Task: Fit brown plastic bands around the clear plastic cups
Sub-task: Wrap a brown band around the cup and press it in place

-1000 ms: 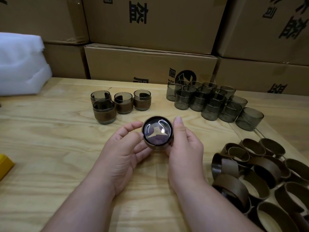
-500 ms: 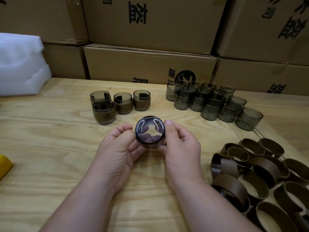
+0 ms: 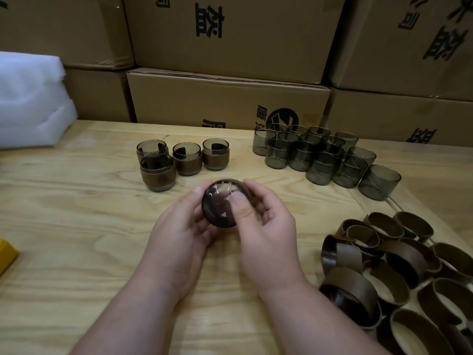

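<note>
I'm holding one smoky clear cup (image 3: 222,204) up off the table (image 3: 76,226) with both hands, its round base tipped toward me. My left hand (image 3: 179,242) is cupping it from the 9 o'clock side, fingers curled around the wall, thumb tip up near the rim. My right hand (image 3: 266,231) is gripping from 3 o'clock — thumb pressed flat across the base, the other fingers wrapped over the top and far side. There's a dark edge around the cup but it's blurry, so I can't tell if a band is sitting on it.

Everything else is lying around that cup. At 11 o'clock, four banded cups (image 3: 179,162) are standing upright in a tight little group, each wearing its brown wrap around the middle. At 1 to 2 o'clock, the bare cups (image 3: 320,157) are bunched together touching, all upright, nothing in them. Down at 4 o'clock, the loose brown bands (image 3: 399,275) are piled up, overlapping, mostly on edge.

Off at 10 o'clock there's a white foam wad (image 3: 30,103), a yellow thing (image 3: 6,254) is poking in at 8 o'clock, and stacked cardboard boxes (image 3: 227,98) are running along the back — printed lettering on them.
</note>
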Motion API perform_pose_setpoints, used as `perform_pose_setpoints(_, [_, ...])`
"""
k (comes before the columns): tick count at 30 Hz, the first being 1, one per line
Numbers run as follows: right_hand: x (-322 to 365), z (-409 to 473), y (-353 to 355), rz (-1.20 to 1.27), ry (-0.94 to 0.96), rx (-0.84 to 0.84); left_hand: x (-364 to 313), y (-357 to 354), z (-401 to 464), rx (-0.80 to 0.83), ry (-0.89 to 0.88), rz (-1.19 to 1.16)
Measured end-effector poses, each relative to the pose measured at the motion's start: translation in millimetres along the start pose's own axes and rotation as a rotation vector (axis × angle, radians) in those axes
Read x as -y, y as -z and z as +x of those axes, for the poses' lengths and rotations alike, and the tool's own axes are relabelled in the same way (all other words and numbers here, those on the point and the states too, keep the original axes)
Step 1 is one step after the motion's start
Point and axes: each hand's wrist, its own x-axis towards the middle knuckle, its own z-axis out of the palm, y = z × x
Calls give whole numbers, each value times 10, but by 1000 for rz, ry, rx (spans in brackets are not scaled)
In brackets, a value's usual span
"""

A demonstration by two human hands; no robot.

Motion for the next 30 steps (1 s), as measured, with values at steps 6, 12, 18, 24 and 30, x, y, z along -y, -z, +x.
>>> perform_pose_setpoints(6, [-49,-114,-111,-135,67,206,21,43,7,-45,11,-108])
perform_pose_setpoints(12, [15,-107,-96,-313,151,190,39,53,14,-168,-147,3])
perform_pose_setpoints(18, [-1,-111,-93,-480,110,264,-23,79,-9,-301,-352,169])
perform_pose_setpoints(24, [13,-110,-85,-361,5,301,-53,65,-7,-321,-425,201])
perform_pose_setpoints(30, [10,-105,-89,-208,-62,325,-63,60,-16,-338,-444,182])
